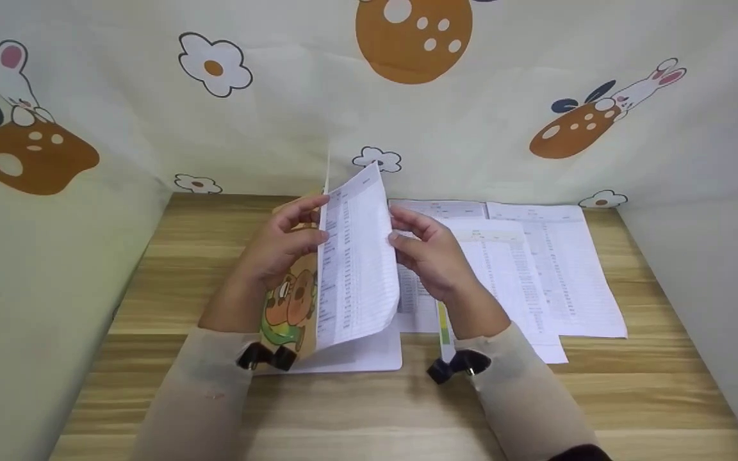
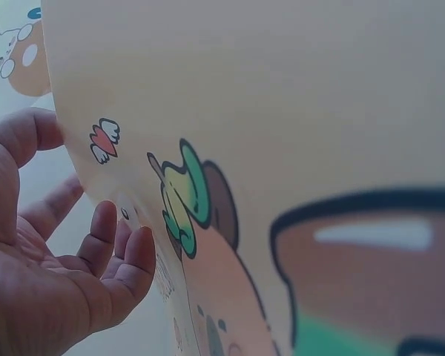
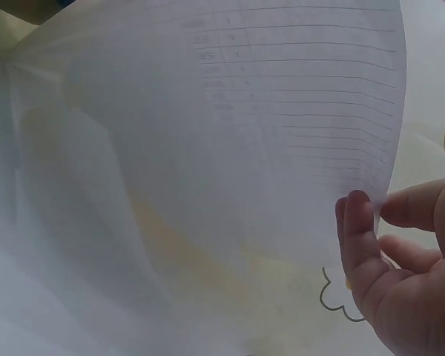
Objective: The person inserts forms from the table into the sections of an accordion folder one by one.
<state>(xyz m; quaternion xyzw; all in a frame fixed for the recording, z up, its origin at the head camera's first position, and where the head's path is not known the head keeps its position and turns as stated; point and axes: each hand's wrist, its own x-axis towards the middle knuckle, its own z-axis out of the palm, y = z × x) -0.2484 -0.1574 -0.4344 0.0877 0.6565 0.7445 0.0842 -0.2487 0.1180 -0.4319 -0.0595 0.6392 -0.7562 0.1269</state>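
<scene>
My left hand (image 1: 310, 223) holds up the cover of a tan folder (image 1: 292, 299) printed with a cartoon bear, thumb and fingers at its upper edge. The cartoon cover (image 2: 282, 148) fills the left wrist view, with my left hand (image 2: 67, 245) curled at its edge. A printed sheet (image 1: 359, 269) full of small table rows stands upright against the cover. My right hand (image 1: 402, 232) pinches the sheet's right edge. In the right wrist view the sheet (image 3: 208, 148) curves over, and the right fingers (image 3: 360, 245) grip its edge. The folder's white lower part (image 1: 369, 355) lies flat on the wooden table (image 1: 631, 384).
Several more printed sheets (image 1: 555, 269) lie spread on the table to the right. A thin white and green strip (image 1: 444, 334) lies under my right wrist. Cloth walls with mushrooms, rabbits and flowers (image 1: 215, 64) close in the back and both sides.
</scene>
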